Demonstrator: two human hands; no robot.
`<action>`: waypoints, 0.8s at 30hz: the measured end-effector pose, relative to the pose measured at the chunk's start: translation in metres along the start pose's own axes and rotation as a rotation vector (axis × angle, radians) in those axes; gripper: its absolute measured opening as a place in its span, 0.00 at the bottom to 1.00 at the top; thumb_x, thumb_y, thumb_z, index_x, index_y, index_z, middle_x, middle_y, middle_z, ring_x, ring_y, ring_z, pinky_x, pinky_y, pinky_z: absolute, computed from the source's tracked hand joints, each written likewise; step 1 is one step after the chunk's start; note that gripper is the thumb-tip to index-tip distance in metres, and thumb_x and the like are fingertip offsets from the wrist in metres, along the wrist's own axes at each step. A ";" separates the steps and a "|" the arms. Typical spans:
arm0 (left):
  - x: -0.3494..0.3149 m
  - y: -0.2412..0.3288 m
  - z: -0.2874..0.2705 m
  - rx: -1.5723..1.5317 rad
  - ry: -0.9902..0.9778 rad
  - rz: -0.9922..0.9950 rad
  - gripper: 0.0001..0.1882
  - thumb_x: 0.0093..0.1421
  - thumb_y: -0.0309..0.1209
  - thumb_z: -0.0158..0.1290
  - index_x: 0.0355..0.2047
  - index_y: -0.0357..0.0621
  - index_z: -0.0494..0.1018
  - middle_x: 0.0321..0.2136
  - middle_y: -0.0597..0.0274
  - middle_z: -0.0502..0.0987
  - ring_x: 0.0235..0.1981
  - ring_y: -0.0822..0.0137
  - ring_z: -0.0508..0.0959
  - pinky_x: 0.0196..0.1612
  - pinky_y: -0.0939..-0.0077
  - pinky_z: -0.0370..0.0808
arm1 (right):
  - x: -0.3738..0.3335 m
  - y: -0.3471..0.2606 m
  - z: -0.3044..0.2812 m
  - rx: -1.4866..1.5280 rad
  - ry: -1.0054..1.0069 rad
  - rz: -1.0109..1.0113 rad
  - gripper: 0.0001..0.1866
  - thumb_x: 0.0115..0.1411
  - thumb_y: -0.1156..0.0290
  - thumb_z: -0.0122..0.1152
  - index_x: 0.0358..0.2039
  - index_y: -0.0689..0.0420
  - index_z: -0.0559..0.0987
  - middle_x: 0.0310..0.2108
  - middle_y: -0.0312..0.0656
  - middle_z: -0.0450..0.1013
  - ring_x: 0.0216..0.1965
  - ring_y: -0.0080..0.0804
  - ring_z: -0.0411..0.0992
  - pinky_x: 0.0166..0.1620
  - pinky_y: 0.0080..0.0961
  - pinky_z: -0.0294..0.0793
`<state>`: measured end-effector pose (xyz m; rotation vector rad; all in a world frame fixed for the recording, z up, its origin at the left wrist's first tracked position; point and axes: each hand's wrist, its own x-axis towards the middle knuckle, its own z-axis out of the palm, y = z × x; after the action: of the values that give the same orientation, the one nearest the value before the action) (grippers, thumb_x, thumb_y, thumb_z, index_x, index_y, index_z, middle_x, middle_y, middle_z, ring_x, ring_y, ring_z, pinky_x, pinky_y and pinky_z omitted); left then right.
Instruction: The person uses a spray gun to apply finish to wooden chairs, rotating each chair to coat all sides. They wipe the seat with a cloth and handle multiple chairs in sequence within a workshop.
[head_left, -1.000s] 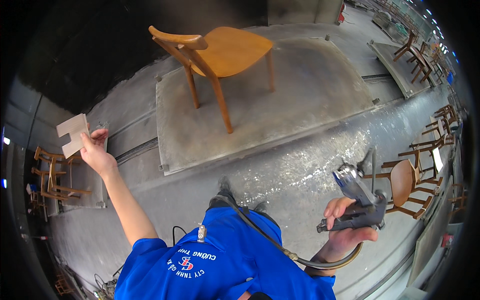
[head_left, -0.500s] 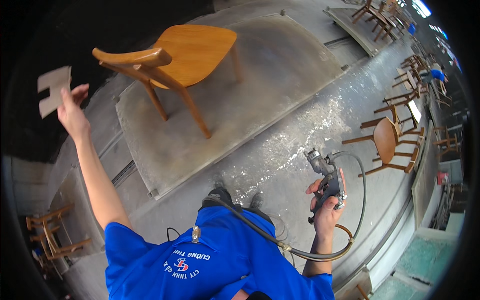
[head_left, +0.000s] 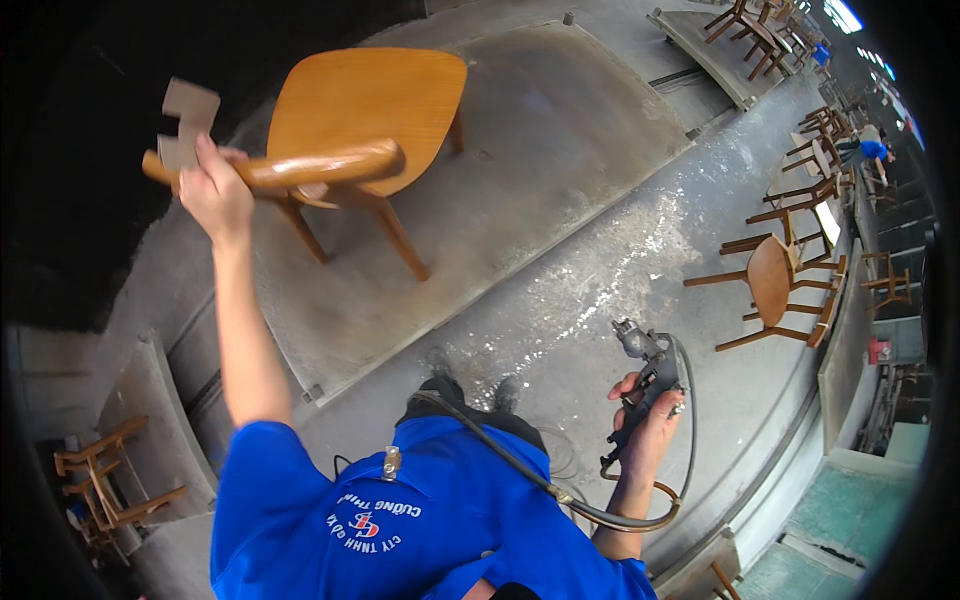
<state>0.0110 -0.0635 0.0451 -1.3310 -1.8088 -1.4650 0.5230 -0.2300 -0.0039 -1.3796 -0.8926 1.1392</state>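
Note:
My left hand (head_left: 218, 200) pinches a notched piece of grey-brown cardboard (head_left: 196, 105). It overlaps the backrest of an orange-brown wooden chair (head_left: 370, 100); whether it also grips the backrest I cannot tell. The chair stands on a flat grey platform (head_left: 530, 150), its backrest toward me and slightly blurred. Lower right, my right hand (head_left: 648, 425) is closed around a dark metal spray gun (head_left: 655, 375), held away from the chair. A hose (head_left: 600, 508) loops from the gun and runs across my front to the waist.
Several wooden chairs (head_left: 770, 280) line the right side, where a person in blue (head_left: 875, 150) stands farther off. Another platform (head_left: 700, 50) lies at the far end. Lower left, a wooden chair frame (head_left: 110, 480) rests near a third platform (head_left: 150, 430). Worn grey floor (head_left: 590, 290) runs between.
My left hand moved right with the cardboard to the chair's backrest. The chair has turned or tilted, its backrest shifting right and toward me. The spray gun's nozzle has lowered slightly in view.

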 end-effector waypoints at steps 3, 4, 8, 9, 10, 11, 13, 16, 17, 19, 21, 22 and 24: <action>-0.025 0.041 0.002 0.098 0.119 0.164 0.21 0.73 0.37 0.41 0.36 0.34 0.78 0.20 0.55 0.80 0.22 0.61 0.80 0.32 0.66 0.74 | -0.001 0.001 -0.012 0.068 0.000 -0.001 0.38 0.64 0.32 0.43 0.46 0.61 0.71 0.33 0.42 0.73 0.31 0.28 0.75 0.18 0.14 0.63; -0.029 0.048 0.009 0.164 0.045 0.143 0.22 0.72 0.38 0.42 0.33 0.34 0.80 0.22 0.53 0.80 0.23 0.56 0.80 0.33 0.61 0.74 | -0.001 0.001 -0.015 0.075 -0.022 0.000 0.38 0.64 0.32 0.43 0.46 0.61 0.71 0.33 0.42 0.73 0.31 0.28 0.75 0.18 0.14 0.63; 0.000 0.051 0.052 0.587 0.112 0.192 0.16 0.71 0.36 0.43 0.33 0.42 0.77 0.22 0.55 0.80 0.28 0.52 0.78 0.43 0.60 0.68 | -0.006 -0.004 -0.022 0.137 -0.144 0.018 0.41 0.62 0.30 0.44 0.48 0.62 0.70 0.34 0.43 0.72 0.33 0.30 0.75 0.19 0.15 0.64; 0.000 0.048 0.053 0.497 0.103 0.056 0.17 0.71 0.37 0.43 0.35 0.42 0.78 0.25 0.53 0.80 0.31 0.49 0.79 0.43 0.58 0.69 | -0.007 -0.006 -0.022 0.147 -0.177 0.017 0.42 0.61 0.30 0.45 0.52 0.62 0.69 0.34 0.43 0.72 0.34 0.30 0.75 0.20 0.15 0.64; 0.000 0.047 0.047 0.360 0.041 0.105 0.19 0.72 0.39 0.42 0.36 0.41 0.79 0.28 0.50 0.81 0.34 0.48 0.79 0.46 0.59 0.69 | -0.009 -0.011 -0.023 0.171 -0.214 0.002 0.44 0.61 0.29 0.46 0.55 0.62 0.69 0.34 0.44 0.72 0.34 0.31 0.75 0.20 0.16 0.64; -0.002 0.046 0.039 0.215 -0.043 0.115 0.22 0.73 0.42 0.40 0.37 0.40 0.81 0.31 0.47 0.81 0.38 0.46 0.79 0.48 0.61 0.70 | -0.009 -0.016 -0.022 0.168 -0.238 -0.014 0.44 0.60 0.28 0.45 0.52 0.62 0.69 0.34 0.43 0.72 0.34 0.32 0.75 0.20 0.16 0.64; -0.012 0.050 0.020 0.057 -0.075 0.019 0.26 0.74 0.45 0.38 0.44 0.40 0.82 0.35 0.45 0.83 0.41 0.49 0.81 0.52 0.66 0.71 | -0.011 -0.023 -0.021 0.204 -0.292 -0.058 0.44 0.59 0.26 0.43 0.45 0.61 0.71 0.33 0.43 0.72 0.33 0.33 0.75 0.19 0.15 0.64; -0.033 0.055 -0.026 -0.232 0.011 -0.232 0.30 0.76 0.43 0.35 0.41 0.33 0.82 0.33 0.53 0.83 0.37 0.62 0.82 0.49 0.70 0.75 | -0.007 -0.029 -0.023 0.191 -0.374 -0.075 0.46 0.56 0.24 0.46 0.47 0.61 0.71 0.33 0.43 0.71 0.33 0.33 0.75 0.20 0.15 0.64; -0.053 0.053 -0.041 -0.302 0.041 -0.222 0.29 0.76 0.42 0.34 0.40 0.32 0.81 0.33 0.53 0.83 0.35 0.63 0.81 0.48 0.70 0.75 | -0.007 -0.026 -0.023 0.118 -0.356 -0.088 0.43 0.59 0.28 0.47 0.49 0.61 0.70 0.33 0.43 0.72 0.33 0.31 0.75 0.20 0.15 0.64; -0.102 0.040 -0.067 -0.369 0.037 -0.313 0.27 0.76 0.42 0.35 0.41 0.31 0.77 0.31 0.54 0.83 0.32 0.65 0.81 0.43 0.71 0.77 | 0.003 -0.016 -0.026 0.053 -0.333 -0.064 0.39 0.63 0.32 0.46 0.51 0.60 0.69 0.32 0.42 0.72 0.32 0.29 0.75 0.20 0.15 0.63; -0.166 0.012 -0.089 -0.341 -0.066 -0.541 0.24 0.75 0.44 0.37 0.43 0.33 0.72 0.29 0.54 0.83 0.30 0.66 0.82 0.37 0.72 0.78 | 0.014 -0.001 -0.032 0.022 -0.335 -0.009 0.33 0.68 0.38 0.43 0.51 0.59 0.67 0.32 0.41 0.74 0.31 0.25 0.75 0.19 0.14 0.63; -0.205 -0.008 -0.097 -0.336 -0.143 -0.610 0.23 0.75 0.44 0.38 0.44 0.34 0.70 0.29 0.53 0.83 0.29 0.65 0.82 0.36 0.73 0.78 | 0.017 0.007 -0.036 0.003 -0.301 0.024 0.33 0.68 0.38 0.43 0.50 0.59 0.68 0.32 0.41 0.74 0.31 0.26 0.75 0.19 0.15 0.63; -0.293 -0.052 -0.111 -0.249 -0.216 -1.022 0.22 0.74 0.46 0.39 0.46 0.36 0.70 0.30 0.51 0.83 0.28 0.66 0.82 0.31 0.74 0.77 | 0.021 0.025 -0.046 -0.003 -0.232 0.067 0.32 0.68 0.38 0.42 0.47 0.59 0.69 0.32 0.41 0.74 0.30 0.26 0.75 0.19 0.15 0.63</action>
<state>0.0674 -0.2786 -0.1816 -0.6356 -2.7228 -2.1375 0.5709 -0.2253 -0.0334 -1.3049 -1.0183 1.3703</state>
